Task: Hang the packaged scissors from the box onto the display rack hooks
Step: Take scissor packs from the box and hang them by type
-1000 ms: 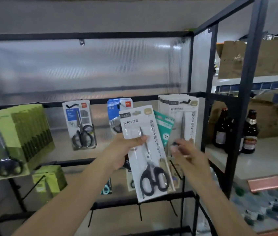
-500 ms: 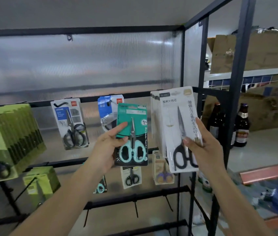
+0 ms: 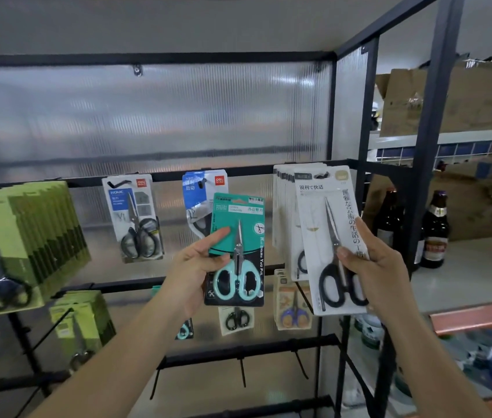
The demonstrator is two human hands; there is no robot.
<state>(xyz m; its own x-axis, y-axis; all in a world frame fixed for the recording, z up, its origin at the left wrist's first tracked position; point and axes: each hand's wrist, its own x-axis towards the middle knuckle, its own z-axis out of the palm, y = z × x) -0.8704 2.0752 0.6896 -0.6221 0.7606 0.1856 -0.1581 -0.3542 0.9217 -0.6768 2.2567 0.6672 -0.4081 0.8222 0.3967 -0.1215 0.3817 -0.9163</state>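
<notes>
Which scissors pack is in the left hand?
The teal pack with mint-handled scissors, held by the left hand. The right hand holds a white pack with black-handled scissors.

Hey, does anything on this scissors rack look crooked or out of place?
Mostly tidy. Two beer bottles stand on the shelf right of the rack, odd beside scissors. The white pack in the right hand tilts, its top at the hook holding matching packs.
</notes>
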